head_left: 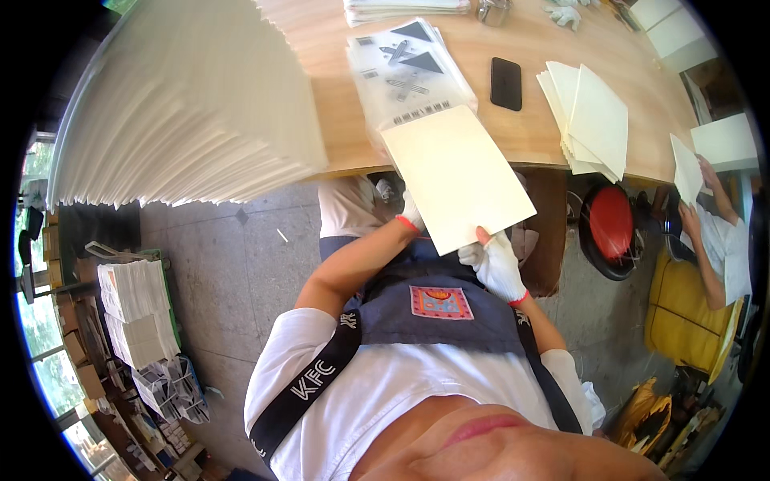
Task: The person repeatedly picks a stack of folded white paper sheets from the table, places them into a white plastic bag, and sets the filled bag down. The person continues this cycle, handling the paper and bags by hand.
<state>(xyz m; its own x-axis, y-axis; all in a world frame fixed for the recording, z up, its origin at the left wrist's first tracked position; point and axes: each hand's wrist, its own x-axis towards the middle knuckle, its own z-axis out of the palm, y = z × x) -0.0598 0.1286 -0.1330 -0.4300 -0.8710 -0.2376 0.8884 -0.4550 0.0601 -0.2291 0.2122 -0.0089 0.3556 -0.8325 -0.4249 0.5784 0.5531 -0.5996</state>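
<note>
A cream pad of paper [457, 180] is tilted over the table's front edge, its far end resting on a pile of clear printed plastic bags [405, 68]. My right hand [496, 266], in a white glove with the thumb tip bare, grips the pad's near edge, thumb on top. At the pad's left edge is my left hand [411, 212], gloved in white with a red cuff. Its fingers are hidden behind the pad, so their grip does not show.
Tall stacks of white paper [192, 104] fill the table's left side. A black phone [505, 83] and several cream pads [593, 116] lie to the right. A red round stool [609, 223] stands below. At far right, another person [718, 248] holds a white sheet.
</note>
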